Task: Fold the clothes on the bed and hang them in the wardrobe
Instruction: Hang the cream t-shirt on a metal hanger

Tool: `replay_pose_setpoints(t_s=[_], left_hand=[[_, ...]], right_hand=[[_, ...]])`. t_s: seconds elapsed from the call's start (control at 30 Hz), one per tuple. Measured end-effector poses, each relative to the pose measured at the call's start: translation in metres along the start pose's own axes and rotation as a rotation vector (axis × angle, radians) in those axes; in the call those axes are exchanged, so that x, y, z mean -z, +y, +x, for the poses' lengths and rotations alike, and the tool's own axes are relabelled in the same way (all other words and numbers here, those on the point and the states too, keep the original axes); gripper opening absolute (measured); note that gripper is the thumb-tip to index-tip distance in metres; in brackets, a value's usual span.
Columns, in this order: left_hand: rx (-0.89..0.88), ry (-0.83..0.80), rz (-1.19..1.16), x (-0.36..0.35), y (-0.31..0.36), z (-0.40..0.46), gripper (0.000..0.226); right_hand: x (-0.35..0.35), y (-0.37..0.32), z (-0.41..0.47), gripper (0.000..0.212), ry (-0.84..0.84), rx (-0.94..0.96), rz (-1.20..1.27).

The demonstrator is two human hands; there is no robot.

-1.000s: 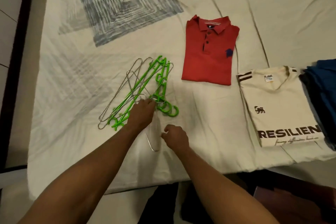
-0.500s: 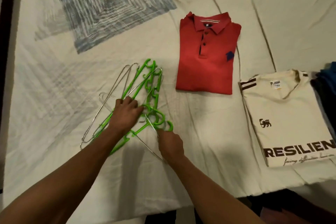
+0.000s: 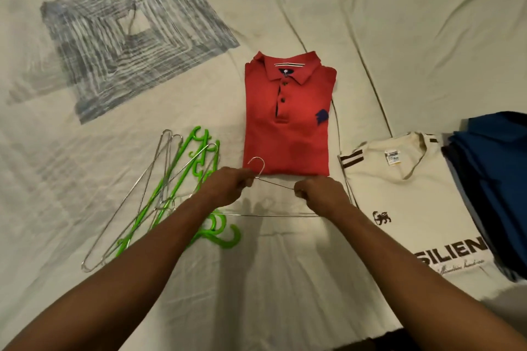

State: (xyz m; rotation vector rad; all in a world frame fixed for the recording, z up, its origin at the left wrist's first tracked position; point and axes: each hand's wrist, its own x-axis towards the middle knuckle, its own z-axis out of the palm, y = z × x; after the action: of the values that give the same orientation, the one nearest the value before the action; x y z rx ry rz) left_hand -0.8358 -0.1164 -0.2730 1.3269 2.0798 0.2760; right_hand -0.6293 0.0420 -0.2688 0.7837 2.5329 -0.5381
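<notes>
A bed covered in a cream sheet fills the view from above, with a grey-blue square pattern printed on the sheet to the upper left of a folded red polo shirt, which lies near the middle. To the lower left of the red polo shirt sits a loose pile of hangers, bright green plastic ones tangled with thin wire ones. 2 bare forearms reach in from the bottom edge. The left hand is just below the polo's lower left corner, its grip pinched on the neck of a single wire hanger right under the hook. The right hand is just below the polo's lower right corner, its grip curled closed around the same hanger's sloping upper wire. The hanger's long bottom bar runs level below both hands, close over the sheet. To the right of the polo lies a folded cream t-shirt with a small lion logo and dark lettering, only partly legible. At the far right, touching the cream shirt, is a stack of blue clothes.
</notes>
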Motion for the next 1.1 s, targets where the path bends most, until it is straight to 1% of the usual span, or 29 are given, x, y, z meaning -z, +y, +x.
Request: replay_pose_setpoints(t_s=[0.03, 0.07, 0.17, 0.23, 0.33, 0.4, 0.47, 0.57, 0.63, 0.7, 0.73, 0.83, 0.87, 0.93, 1.0, 1.1], left_hand=[[0.027, -0.044, -0.028, -0.005, 0.002, 0.005, 0.013], [0.062, -0.087, -0.04, -0.01, 0.002, 0.009, 0.016], [0.162, -0.214, -0.028, -0.024, -0.004, 0.01, 0.049], [0.214, -0.261, -0.065, -0.026, -0.007, 0.004, 0.058], [0.329, -0.318, -0.264, -0.018, -0.018, -0.008, 0.059], [0.366, -0.331, -0.352, -0.01, -0.033, -0.019, 0.054], [0.362, -0.278, -0.396, -0.004, -0.05, -0.031, 0.049], [0.326, -0.159, -0.577, 0.0, -0.07, -0.041, 0.039], [0.296, -0.076, -0.665, 0.005, -0.076, -0.044, 0.035], [0.296, -0.021, -0.76, 0.01, -0.079, -0.047, 0.032], [0.315, -0.007, -0.816, 0.012, -0.078, -0.047, 0.034], [0.46, 0.027, -1.03, 0.015, -0.075, -0.044, 0.055], [0.492, 0.044, -1.08, 0.017, -0.073, -0.043, 0.055], [0.514, 0.061, -1.125, 0.018, -0.074, -0.044, 0.045], [0.5, 0.075, -1.22, 0.019, -0.081, -0.049, 0.04], [0.485, 0.145, -1.393, 0.018, -0.092, -0.054, 0.035]], right_hand=[[0.001, 0.008, 0.002, 0.027, -0.043, 0.002, -0.019], [0.0, 0.014, 0.002, 0.028, -0.083, 0.009, -0.036], [-0.007, 0.024, 0.003, 0.028, -0.176, 0.051, -0.067], [-0.008, 0.026, 0.002, 0.028, -0.216, 0.069, -0.082], [-0.002, 0.035, 0.005, 0.026, -0.213, 0.064, -0.05], [-0.001, 0.043, 0.008, 0.022, -0.131, 0.062, -0.01], [-0.004, 0.049, 0.01, 0.019, -0.025, 0.052, 0.069], [-0.012, 0.052, 0.007, 0.02, 0.095, 0.034, 0.329], [-0.02, 0.048, 0.002, 0.017, 0.168, 0.047, 0.447], [-0.028, 0.041, -0.004, 0.024, 0.232, 0.052, 0.534], [-0.032, 0.039, -0.006, 0.025, 0.243, 0.032, 0.566], [-0.045, 0.029, -0.009, 0.021, 0.224, -0.02, 0.63], [-0.048, 0.025, -0.011, 0.022, 0.226, -0.035, 0.641], [-0.054, 0.017, -0.016, 0.022, 0.239, -0.061, 0.652], [-0.06, 0.01, -0.021, 0.024, 0.244, -0.094, 0.668], [-0.073, -0.001, -0.031, 0.022, 0.262, -0.133, 0.712]])
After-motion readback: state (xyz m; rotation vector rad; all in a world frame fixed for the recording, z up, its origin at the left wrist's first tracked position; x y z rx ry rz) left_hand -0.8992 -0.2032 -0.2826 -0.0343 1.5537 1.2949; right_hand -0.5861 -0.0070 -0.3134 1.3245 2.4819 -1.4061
